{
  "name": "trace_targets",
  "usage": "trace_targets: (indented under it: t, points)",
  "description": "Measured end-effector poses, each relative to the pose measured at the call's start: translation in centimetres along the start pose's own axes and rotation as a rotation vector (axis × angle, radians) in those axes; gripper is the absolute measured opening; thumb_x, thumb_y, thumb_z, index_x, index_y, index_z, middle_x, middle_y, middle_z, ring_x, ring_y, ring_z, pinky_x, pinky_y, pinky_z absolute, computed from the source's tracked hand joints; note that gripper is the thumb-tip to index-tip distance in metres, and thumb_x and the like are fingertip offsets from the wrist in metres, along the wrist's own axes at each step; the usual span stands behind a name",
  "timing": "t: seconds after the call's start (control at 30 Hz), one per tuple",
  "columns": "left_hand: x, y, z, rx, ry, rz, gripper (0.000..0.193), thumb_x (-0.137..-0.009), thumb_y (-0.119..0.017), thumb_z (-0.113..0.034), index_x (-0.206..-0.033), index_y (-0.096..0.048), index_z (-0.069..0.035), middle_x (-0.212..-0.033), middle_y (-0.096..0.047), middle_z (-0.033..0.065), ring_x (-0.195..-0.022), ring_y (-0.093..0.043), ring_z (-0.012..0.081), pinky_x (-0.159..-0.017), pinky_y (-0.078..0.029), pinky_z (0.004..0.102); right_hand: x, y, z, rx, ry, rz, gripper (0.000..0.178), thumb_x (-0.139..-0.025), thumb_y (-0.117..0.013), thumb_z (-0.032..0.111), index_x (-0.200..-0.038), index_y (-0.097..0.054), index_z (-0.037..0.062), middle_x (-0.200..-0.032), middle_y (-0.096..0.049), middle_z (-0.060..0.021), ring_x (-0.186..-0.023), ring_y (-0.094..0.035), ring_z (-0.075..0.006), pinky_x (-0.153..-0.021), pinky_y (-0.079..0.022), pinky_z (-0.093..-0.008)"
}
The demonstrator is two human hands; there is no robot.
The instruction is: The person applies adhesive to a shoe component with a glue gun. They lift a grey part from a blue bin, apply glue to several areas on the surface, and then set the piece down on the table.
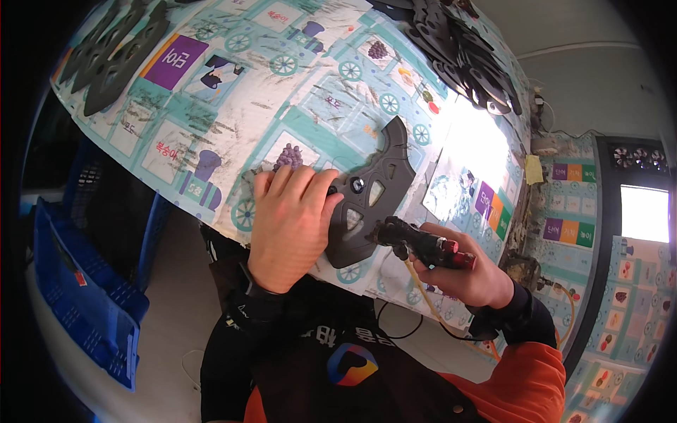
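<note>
A curved dark grey plate with several cut-outs lies on the table in front of me. My left hand grips its left edge, the fingers bent and the thumb pressed against it. Just beside the thumb, a small shiny black round piece sits on the plate. My right hand is closed around a black hand-held air tool with red parts at its rear. The tool's front end meets the plate's lower right edge; whether it touches is hard to make out. A yellow hose runs down from the tool.
Several similar dark grey plates lie at the far left, and a dark pile of parts fills the far right. Scuffed printed sheeting covers the table. Blue plastic crates stand on the floor at left. Cables hang below the table's near edge.
</note>
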State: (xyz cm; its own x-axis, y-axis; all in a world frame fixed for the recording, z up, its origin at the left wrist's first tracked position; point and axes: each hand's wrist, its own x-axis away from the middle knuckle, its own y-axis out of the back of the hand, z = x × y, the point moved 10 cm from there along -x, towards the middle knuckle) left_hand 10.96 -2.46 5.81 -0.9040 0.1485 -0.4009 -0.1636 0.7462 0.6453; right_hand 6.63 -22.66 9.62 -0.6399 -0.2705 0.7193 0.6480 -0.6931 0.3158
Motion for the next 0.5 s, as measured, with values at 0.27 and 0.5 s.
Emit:
trace_targets:
  t: [0.27, 0.5]
  points:
    - [0.0, 0.0, 0.2, -0.003, 0.020, 0.016, 0.028, -0.092, -0.077, -0.016, -0.118, -0.071, -0.008, -0.099, -0.063, 0.0064, -0.095, -0.059, 0.0289, -0.091, -0.040, 0.0435, 0.2, 1.2, -1.4, -0.095, -0.089, -0.081, 0.063, -0.089, -0.072, 0.001, -0.148, -0.052, -0.0069, -0.100, -0.070, -0.0070, -0.086, -0.065, -0.0128, -0.080, -0.054, -0.0295]
    - [-0.2, -0.1, 0.0, -0.016, 0.018, 0.019, 0.028, -0.092, -0.077, -0.015, -0.118, -0.071, -0.008, -0.099, -0.064, 0.0068, -0.095, -0.059, 0.0295, -0.092, -0.040, 0.0437, 0.8, 2.5, -2.0, -0.137, -0.115, -0.214, 0.059, -0.091, -0.071, 0.002, -0.147, -0.053, -0.0062, -0.103, -0.069, -0.0051, -0.094, -0.065, -0.0104, -0.085, -0.054, -0.0273]
